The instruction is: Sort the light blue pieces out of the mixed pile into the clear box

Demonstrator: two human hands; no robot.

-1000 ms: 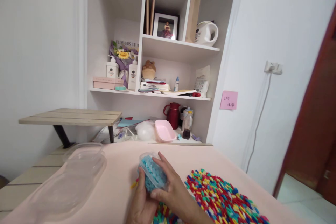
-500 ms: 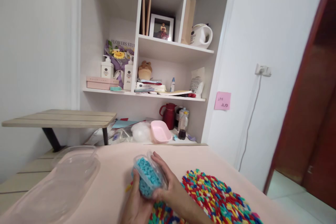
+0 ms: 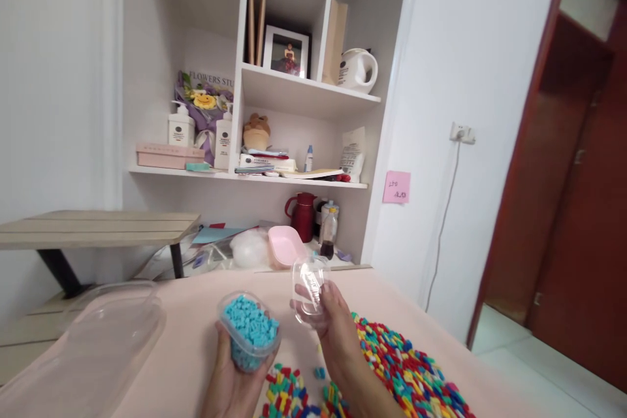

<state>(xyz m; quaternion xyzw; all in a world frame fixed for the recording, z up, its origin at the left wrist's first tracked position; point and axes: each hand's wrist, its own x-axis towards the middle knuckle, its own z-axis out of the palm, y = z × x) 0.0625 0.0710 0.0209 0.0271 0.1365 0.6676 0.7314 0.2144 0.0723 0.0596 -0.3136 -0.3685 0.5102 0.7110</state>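
Observation:
My left hand (image 3: 234,382) is wrapped round a clear plastic container (image 3: 246,358), holding it tilted above the pink tabletop. Small light-blue building pieces (image 3: 249,321) fill the container, and its top is uncovered. Off to the right, my right hand (image 3: 333,326) grips a clear plastic lid (image 3: 309,290) between thumb and fingers, apart from the container. Under and beside my right arm lies a spread of small multicoloured pieces (image 3: 406,366). A smaller group of the same pieces (image 3: 289,388) lies nearer me, between my two forearms.
At the left of the pink tabletop (image 3: 186,300) sits a large clear plastic container (image 3: 108,333). Along the back stand a pink tray (image 3: 287,247), a red jug (image 3: 302,215) and a bottle of dark liquid (image 3: 330,233). A small wooden stand (image 3: 98,230) rises at the left.
The lid has come off the container. My right hand has moved away to the right with the lid, while my left hand keeps the container. The view has turned slightly right.

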